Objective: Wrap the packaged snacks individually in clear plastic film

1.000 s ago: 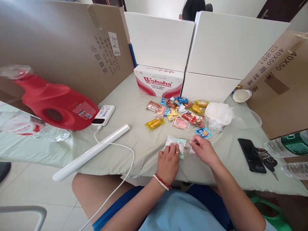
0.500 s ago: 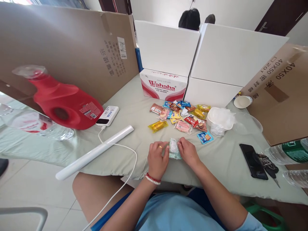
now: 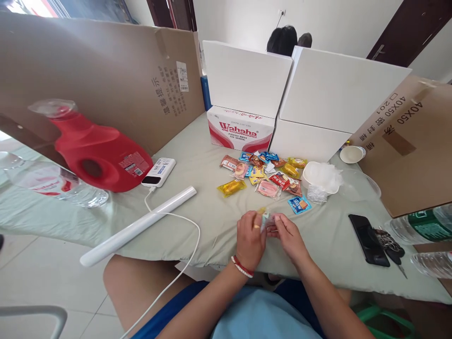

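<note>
A small clear-and-pale-green plastic packet [image 3: 267, 220] is pinched between my two hands near the front of the table; fingers hide much of it, and its contents cannot be made out. My left hand [image 3: 250, 238] is closed on its left side. On the right side, the thumb and fingers of my right hand [image 3: 288, 236] grip it. Just beyond lie several wrapped snacks: a yellow packet [image 3: 231, 188], a pink one [image 3: 268, 189] and a flat blue sachet [image 3: 299, 205].
A white bowl [image 3: 312, 170] with crumpled plastic stands right of the snacks. A phone [image 3: 369, 240] and keys [image 3: 390, 245] lie farther right. Leftward are a white tube [image 3: 137, 226], a cable, a power bank [image 3: 158, 172] and a red jug [image 3: 102, 155]. Cartons [image 3: 242, 129] wall the back.
The packet has been lifted off the cloth and turned. My left hand has moved right and my right hand slightly right, and both are closed on the packet. The view has shifted slightly.
</note>
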